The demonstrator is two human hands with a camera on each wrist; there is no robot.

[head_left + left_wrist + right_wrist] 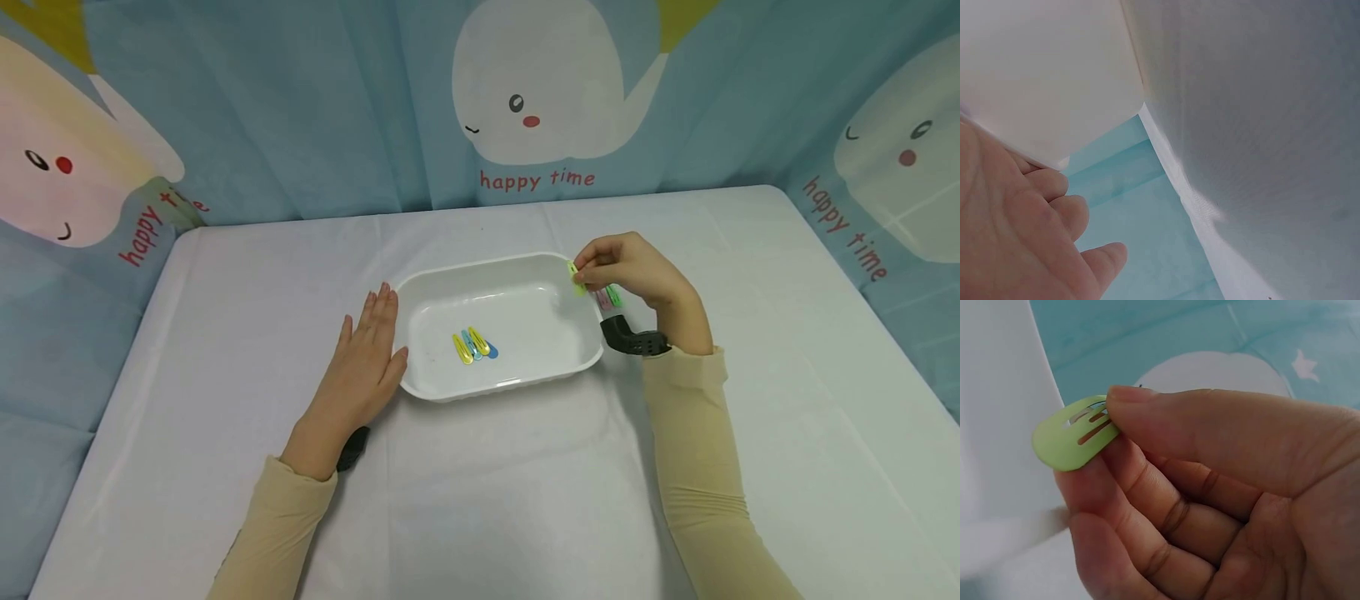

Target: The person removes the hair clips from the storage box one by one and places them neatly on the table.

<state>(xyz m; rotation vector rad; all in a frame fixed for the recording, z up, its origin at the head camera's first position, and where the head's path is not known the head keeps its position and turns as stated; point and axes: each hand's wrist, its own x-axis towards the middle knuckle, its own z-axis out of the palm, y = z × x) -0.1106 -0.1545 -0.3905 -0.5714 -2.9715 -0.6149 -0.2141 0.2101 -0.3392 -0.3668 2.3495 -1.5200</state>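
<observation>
A white oblong tray (525, 350) stands on the table in the head view. My left hand (363, 362) rests against its left end, fingers straight; the left wrist view shows those fingers (1072, 215) beside the tray wall (1041, 75). Over the tray's far right corner, my right hand (628, 271) pinches a yellow-green snap hair clip (1063, 437) between thumb and index finger. Inside the tray lie two yellow hair clips (462, 350) and two blue ones (492, 351). Partly hidden below the right hand, a pink clip (603, 298) and a green clip (614, 296) lie just outside the right rim.
White cloth (480, 500) covers the table. A blue curtain (322, 108) with whale prints hangs along its back and sides. Black wrist cameras sit under both wrists, the right one (633, 337) close to the tray's right rim.
</observation>
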